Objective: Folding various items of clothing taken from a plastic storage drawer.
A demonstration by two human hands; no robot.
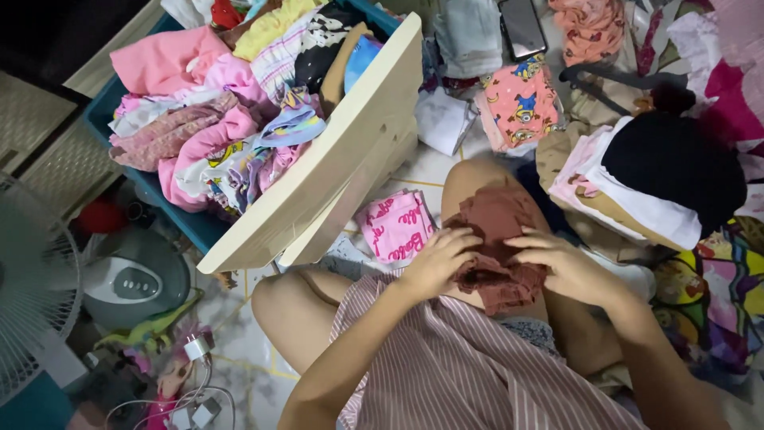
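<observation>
A person seated on the floor presses a crumpled reddish-brown garment (497, 247) on the raised knee, left hand (436, 263) and right hand (567, 267) curled, fingers pinching its folds (soft, light cloth, likely best gripped at hems), beside a laundry basket (350, 151).

Soft even indoor light, weak shadows; top-left corner dark; slight softness overall, wide-angle stretch at edges.

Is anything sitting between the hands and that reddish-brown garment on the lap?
Nothing visible. The left hand and right hand both rest directly on the reddish-brown garment, bunched over the raised knee.
</observation>
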